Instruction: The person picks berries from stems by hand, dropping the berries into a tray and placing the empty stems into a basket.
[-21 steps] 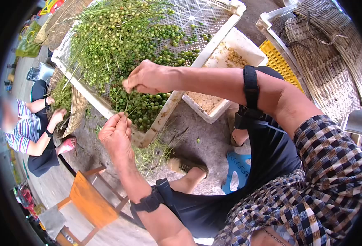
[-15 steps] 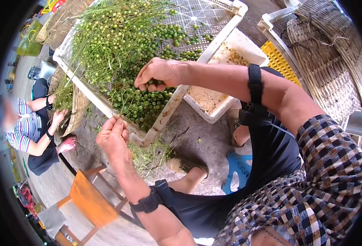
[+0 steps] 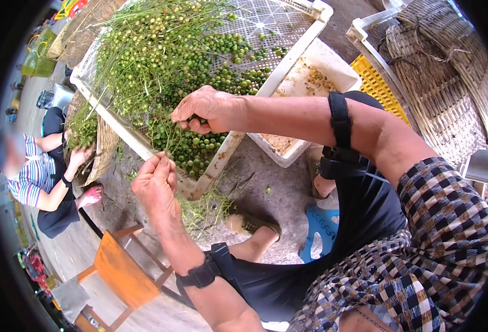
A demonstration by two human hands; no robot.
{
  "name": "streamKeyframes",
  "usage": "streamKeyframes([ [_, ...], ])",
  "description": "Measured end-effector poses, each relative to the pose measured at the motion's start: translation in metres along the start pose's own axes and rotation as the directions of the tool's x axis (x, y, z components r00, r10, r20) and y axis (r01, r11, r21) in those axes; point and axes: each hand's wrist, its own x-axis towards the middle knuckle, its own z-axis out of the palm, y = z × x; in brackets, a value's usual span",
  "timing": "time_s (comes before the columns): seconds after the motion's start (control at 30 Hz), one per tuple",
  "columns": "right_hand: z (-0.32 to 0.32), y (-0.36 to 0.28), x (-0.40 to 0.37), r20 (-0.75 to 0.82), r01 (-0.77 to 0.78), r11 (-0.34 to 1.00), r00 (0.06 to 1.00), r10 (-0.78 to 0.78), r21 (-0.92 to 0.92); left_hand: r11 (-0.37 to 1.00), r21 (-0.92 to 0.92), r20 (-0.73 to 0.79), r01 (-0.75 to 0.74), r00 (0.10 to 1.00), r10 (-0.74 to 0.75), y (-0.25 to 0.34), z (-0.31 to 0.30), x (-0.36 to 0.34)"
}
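A white mesh crate [image 3: 288, 66] holds a heap of thin green stalks with small round berries [image 3: 144, 61]. Loose green berries [image 3: 244, 83] lie beside the stalks and along the near side. Over the berries, my right hand [image 3: 213, 112] is closed, its fingers curled round a few green berries that show between them. At the crate's near left corner, my left hand [image 3: 156, 180] is closed in a pinch on a thin green stem [image 3: 167, 146] that runs up toward the heap. My fingers partly hide the stem's lower end.
A white tub [image 3: 288, 152] with pale bits stands under the crate's right side. Woven baskets [image 3: 432, 77] and a yellow crate [image 3: 374, 83] are at the right. Another person [image 3: 39, 171] sits at the left by a basket. A wooden chair [image 3: 119, 265] and a blue stool [image 3: 317, 229] stand nearby.
My right hand has shifted a little left and down over the berries. My left hand has barely moved, still pinching. The other person's hands have moved slightly at the basket.
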Motion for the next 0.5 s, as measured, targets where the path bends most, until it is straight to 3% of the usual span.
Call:
streamKeyframes([
  [0.03, -0.012, 0.011, 0.007, -0.042, 0.127, 0.874, 0.985, -0.166, -0.470, 1.000, -0.019, -0.017, -0.001, 1.000, 0.000, -0.002, -0.001, 0.001],
  [0.07, -0.026, 0.020, 0.013, 0.001, 0.184, 0.526, 0.945, -0.328, -0.830, 0.999, -0.039, -0.033, -0.003, 0.999, 0.002, -0.004, -0.002, 0.003],
  [0.1, -0.042, 0.020, 0.019, -0.021, 0.199, 0.629, 0.946, -0.324, -0.751, 0.999, -0.038, -0.032, -0.005, 0.999, 0.003, -0.006, -0.005, 0.006],
  [0.13, -0.034, 0.008, 0.011, -0.020, 0.200, 0.629, 0.946, -0.324, -0.751, 0.999, -0.040, -0.058, -0.013, 0.998, 0.011, -0.008, -0.009, 0.007],
  [0.2, -0.019, -0.021, -0.014, -0.027, -0.054, 0.924, 0.999, 0.047, -0.378, 0.999, -0.042, -0.090, -0.020, 0.996, 0.016, -0.009, -0.013, 0.008],
  [0.27, 0.006, -0.033, -0.029, -0.001, -0.101, 0.919, 0.994, 0.109, -0.382, 0.999, -0.027, -0.136, -0.020, 0.991, 0.016, -0.007, -0.011, 0.007],
  [0.33, 0.027, -0.035, -0.039, -0.038, -0.279, 0.937, 0.960, 0.277, -0.212, 0.999, -0.030, -0.147, -0.026, 0.989, 0.021, -0.005, -0.008, 0.006],
  [0.37, 0.033, -0.035, -0.040, 0.086, -0.232, 0.960, 0.965, 0.247, -0.156, 0.999, -0.032, -0.162, -0.031, 0.987, 0.026, -0.004, -0.007, 0.006],
  [0.47, 0.051, -0.034, -0.044, 0.086, -0.186, 0.979, 0.977, 0.193, -0.082, 1.000, -0.007, -0.152, -0.026, 0.988, 0.024, -0.003, -0.004, 0.006],
  [0.5, 0.052, -0.029, -0.042, 0.060, -0.089, 0.981, 0.993, 0.100, -0.175, 1.000, -0.007, -0.151, -0.025, 0.988, 0.024, -0.002, -0.002, 0.005],
])
